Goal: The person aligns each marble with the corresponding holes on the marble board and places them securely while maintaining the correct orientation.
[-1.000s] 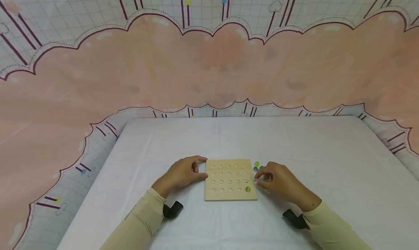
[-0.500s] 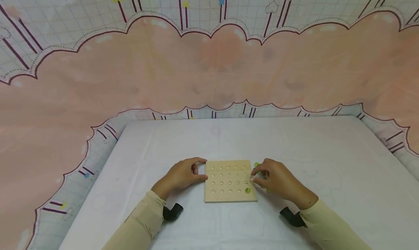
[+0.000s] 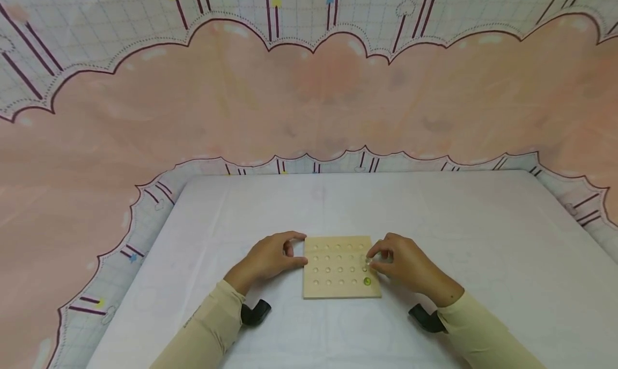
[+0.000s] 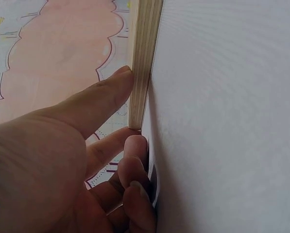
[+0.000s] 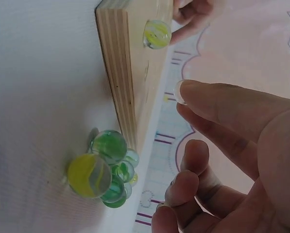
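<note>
A square pale wooden board (image 3: 334, 289) with rows of shallow round dimples lies flat on the white cloth. My left hand (image 3: 267, 256) steadies it: thumb (image 4: 110, 92) pressed on the left side, index fingertip at the far left corner, other fingers bent beneath. Over the right edge of the board, my right hand (image 3: 403, 264) pinches a small clear marble (image 3: 368, 261) between thumb and index finger, mostly covered by the fingertips. One yellow-green marble (image 3: 367, 281) sits in the near right dimple, seen also in the right wrist view as a yellow-swirled marble (image 5: 157, 34).
Several green and yellow glass marbles (image 5: 109, 146) lie clustered on the cloth beside the board's right side; my right hand hides them in the head view. White cloth (image 3: 270, 203) covers the table, with a cloud-patterned drape (image 3: 318, 106) behind.
My right hand has moved left from the cloth beside the board to over its right edge, carrying the clear marble. My left hand stays at the board's left side.
</note>
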`<action>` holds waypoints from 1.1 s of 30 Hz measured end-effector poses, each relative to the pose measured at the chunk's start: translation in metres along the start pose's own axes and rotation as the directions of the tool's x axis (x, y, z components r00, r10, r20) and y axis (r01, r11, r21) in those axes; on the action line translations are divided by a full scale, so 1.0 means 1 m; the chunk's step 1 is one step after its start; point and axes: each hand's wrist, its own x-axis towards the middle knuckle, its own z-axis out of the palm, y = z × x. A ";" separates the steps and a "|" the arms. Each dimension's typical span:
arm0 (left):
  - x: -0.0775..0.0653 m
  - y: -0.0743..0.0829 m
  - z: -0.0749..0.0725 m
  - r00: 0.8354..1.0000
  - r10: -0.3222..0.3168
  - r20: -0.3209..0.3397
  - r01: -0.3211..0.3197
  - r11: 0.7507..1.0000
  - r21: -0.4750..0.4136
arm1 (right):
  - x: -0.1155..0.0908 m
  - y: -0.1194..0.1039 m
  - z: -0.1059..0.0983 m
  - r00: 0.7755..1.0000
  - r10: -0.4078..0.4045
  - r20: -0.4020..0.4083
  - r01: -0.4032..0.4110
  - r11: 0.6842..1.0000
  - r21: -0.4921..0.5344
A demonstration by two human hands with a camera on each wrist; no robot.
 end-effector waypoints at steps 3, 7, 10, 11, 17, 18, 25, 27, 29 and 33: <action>0.000 0.001 -0.001 1.000 -0.006 0.004 0.006 1.000 -0.004 | 0.001 0.000 0.000 1.000 -0.002 0.004 0.002 1.000 0.001; 0.000 0.001 -0.002 1.000 -0.008 0.001 0.008 1.000 -0.002 | 0.002 0.001 0.003 1.000 -0.004 0.012 0.004 1.000 0.002; 0.000 0.001 -0.002 1.000 -0.008 0.001 0.008 1.000 -0.005 | 0.003 0.002 0.005 1.000 0.001 0.017 -0.001 1.000 0.003; 0.000 0.001 -0.002 1.000 -0.007 0.001 0.007 1.000 -0.007 | 0.003 0.002 0.006 1.000 0.003 0.020 -0.003 1.000 0.004; 0.000 0.001 -0.001 1.000 0.000 0.003 0.000 1.000 -0.014 | 0.003 0.003 0.009 0.999 0.002 0.034 -0.002 1.000 0.001; 0.000 0.001 -0.001 1.000 -0.001 0.004 0.001 1.000 -0.013 | 0.003 0.003 0.009 0.999 0.002 0.035 -0.002 1.000 0.000; 0.000 0.000 -0.001 1.000 -0.009 0.008 0.009 1.000 -0.005 | 0.003 0.002 0.011 0.999 0.012 0.051 -0.012 1.000 0.000; 0.000 0.000 -0.001 1.000 -0.006 0.006 0.006 1.000 -0.002 | 0.003 0.001 0.012 0.999 0.014 0.053 -0.014 1.000 -0.001; 0.000 0.000 -0.001 1.000 -0.004 0.008 0.004 1.000 -0.002 | 0.002 0.001 0.012 0.998 0.012 0.054 -0.012 1.000 -0.003; 0.000 -0.001 -0.001 1.000 -0.003 0.008 0.003 1.000 -0.006 | 0.002 0.001 0.013 0.999 0.004 0.053 -0.004 1.000 -0.004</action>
